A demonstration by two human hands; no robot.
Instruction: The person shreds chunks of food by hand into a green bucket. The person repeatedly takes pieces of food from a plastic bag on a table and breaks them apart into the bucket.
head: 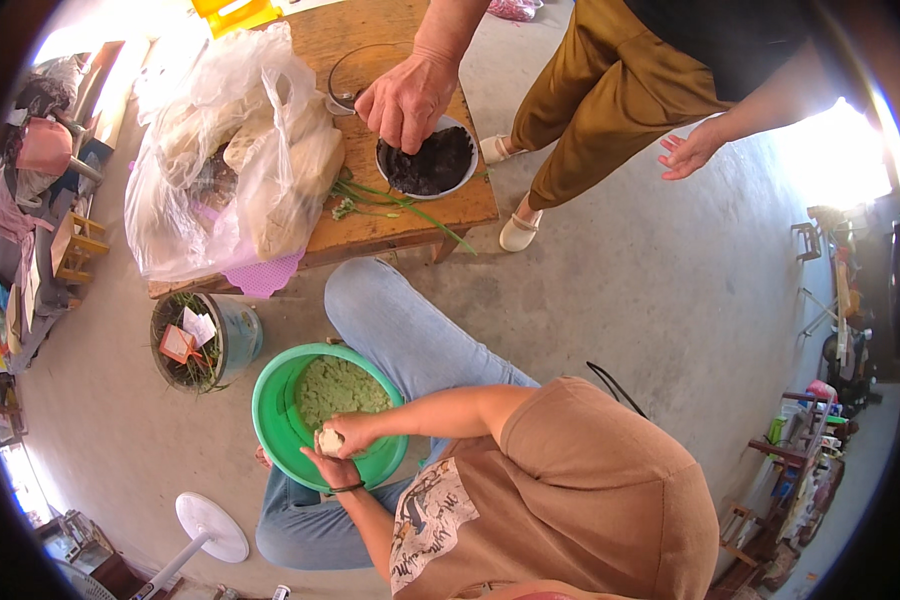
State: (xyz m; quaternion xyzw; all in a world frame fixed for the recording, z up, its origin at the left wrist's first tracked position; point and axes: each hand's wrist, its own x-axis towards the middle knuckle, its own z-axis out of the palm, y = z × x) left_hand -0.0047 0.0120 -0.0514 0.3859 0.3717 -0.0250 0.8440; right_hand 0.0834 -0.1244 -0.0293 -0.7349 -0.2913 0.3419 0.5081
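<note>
A pale lump of dough-like material [331,442] sits between my two hands, over a green plastic basin [266,420]. My right hand [356,433] is curled around it from above. Cupped against its near side is my left hand [336,468], with a dark band at the wrist. Inside the basin lies a crumbly pale green mass [341,390]. The basin rests between my bent legs in jeans [412,330].
A wooden table [375,37] bears dough-like pieces in a clear plastic bag [195,97], green stalks [412,202] and a bowl of dark paste [431,169]. Another person's hand [416,97] reaches over that bowl. A bucket of plant scraps [236,337] stands below the table.
</note>
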